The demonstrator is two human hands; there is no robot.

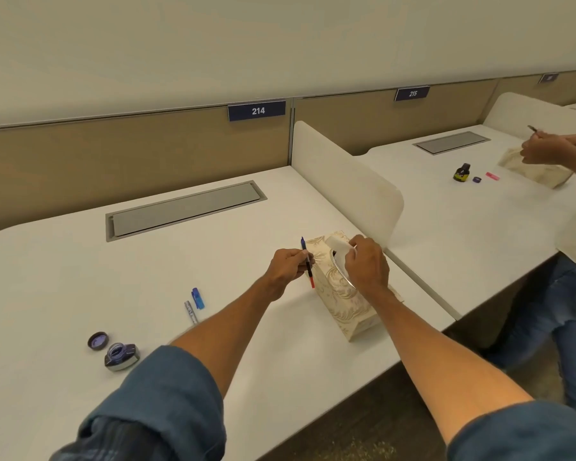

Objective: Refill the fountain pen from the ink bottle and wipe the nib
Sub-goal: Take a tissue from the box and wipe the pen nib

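Nearest on the white desk stands the ink bottle, uncapped and showing dark blue-violet ink inside; it looks like heavy glass, steady, but a knock would spill it, and its lid lies mouth up just beside it. Farther in lie a silver pen barrel and a blue pen cap, close together. Beyond them the left hand pinches the thin fountain pen about its middle, nearly upright, dark tip up and red end down, just beside the tissue box; which end bears the nib is too small to tell. The pen is probably light, stiff and a little slick, best held at the middle as now, away from any wet, delicate tip. The right hand curls over the box's oval slot and grips the white tissue standing out of it; that sheet is soft and tears easily, so a slow pull by the tuft suits. On the next desk stand another ink bottle and a second person's hands
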